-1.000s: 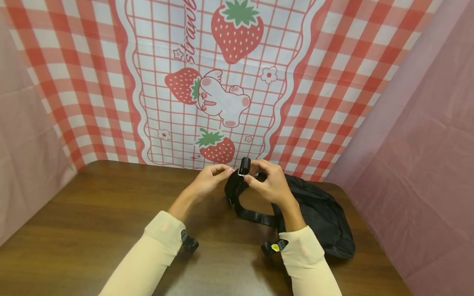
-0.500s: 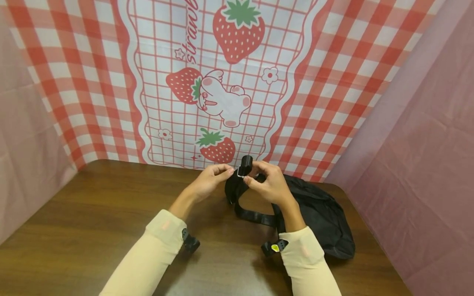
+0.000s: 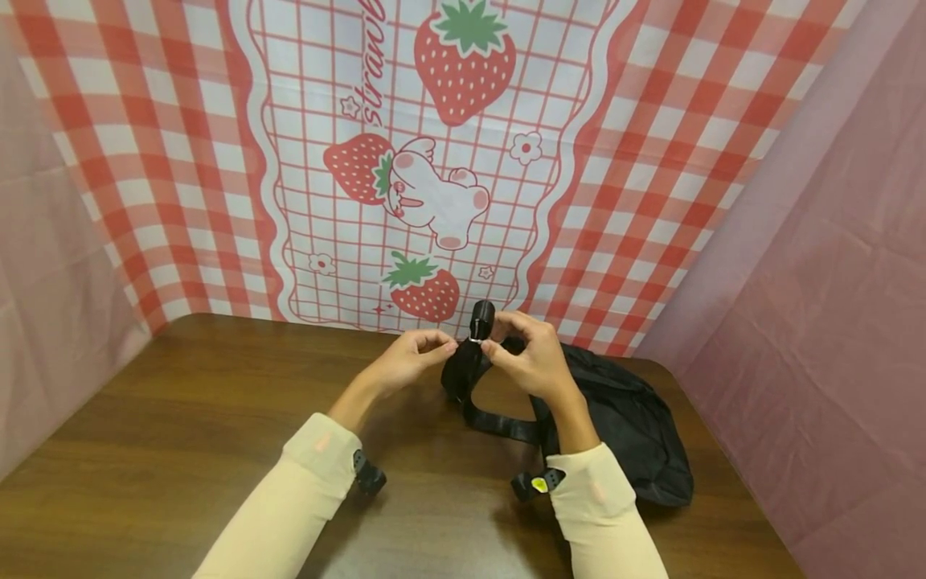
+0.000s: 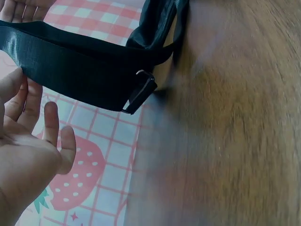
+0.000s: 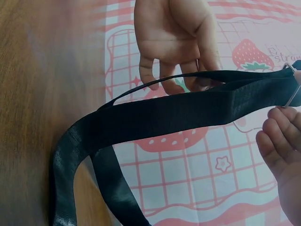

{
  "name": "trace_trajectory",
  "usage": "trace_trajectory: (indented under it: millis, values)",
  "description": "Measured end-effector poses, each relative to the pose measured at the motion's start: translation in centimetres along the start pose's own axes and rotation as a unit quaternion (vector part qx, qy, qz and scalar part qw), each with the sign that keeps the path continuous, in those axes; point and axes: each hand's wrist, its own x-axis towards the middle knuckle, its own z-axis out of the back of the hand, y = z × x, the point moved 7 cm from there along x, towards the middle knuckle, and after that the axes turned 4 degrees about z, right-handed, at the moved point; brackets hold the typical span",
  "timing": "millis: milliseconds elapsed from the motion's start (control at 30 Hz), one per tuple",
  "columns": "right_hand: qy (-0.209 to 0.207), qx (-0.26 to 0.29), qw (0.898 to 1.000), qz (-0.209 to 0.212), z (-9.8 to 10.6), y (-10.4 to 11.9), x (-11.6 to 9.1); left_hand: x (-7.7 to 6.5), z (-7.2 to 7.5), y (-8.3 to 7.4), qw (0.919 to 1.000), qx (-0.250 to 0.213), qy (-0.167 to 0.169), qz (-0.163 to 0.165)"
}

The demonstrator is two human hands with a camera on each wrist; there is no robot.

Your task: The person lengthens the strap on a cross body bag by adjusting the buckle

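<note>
1. A checked strawberry cloth (image 3: 615, 201) hangs along the far edge of the bench (image 3: 217, 410); pink cloth (image 3: 817, 338) flanks it at the right.
2. The black bag (image 3: 637, 434) lies on the bench's right side, partly hidden behind the right sleeve (image 3: 604, 515).
3. Its strap (image 5: 160, 115) loops left, raised between the 2 hands.
4. Left hand (image 3: 405, 360): nearly closed, thumb and fingertips pinching the strap's edge.
5. Right hand (image 3: 534, 355): thumb and fingers narrow, pinching the metal buckle (image 5: 294, 89).

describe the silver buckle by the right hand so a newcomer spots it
On the brown wooden table lies a black fabric bag; follow its black webbing strap up to the person's right hand. The thin silver metal buckle is pinched there, unlike the second silver metal buckle, which no hand touches.
</note>
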Motion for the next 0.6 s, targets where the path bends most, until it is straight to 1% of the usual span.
trace_trajectory:
  millis: [100,267,367,467,600]
  values:
    - [0.009,0.002,1.0,-0.001,-0.2,-0.1,0.0,0.0,-0.1,-0.3,0.9998,-0.011,0.003,-0.014]
    - [0.029,0.009,0.999,-0.009,-0.7,-0.2,0.0,0.1,-0.3,-1.4,0.998,-0.049,0.002,-0.04]
    - [0.044,0.015,0.999,-0.024,-1.0,-0.4,0.0,0.2,-0.4,-2.0,0.9971,-0.062,-0.004,-0.044]
    - [0.054,0.017,0.998,-0.038,-1.3,-0.5,0.0,0.1,-0.3,-2.4,0.9973,-0.052,-0.027,-0.043]
    - [0.051,0.005,0.997,-0.053,-1.1,-0.8,0.0,0.0,-0.2,-2.7,0.9971,-0.027,-0.06,-0.039]
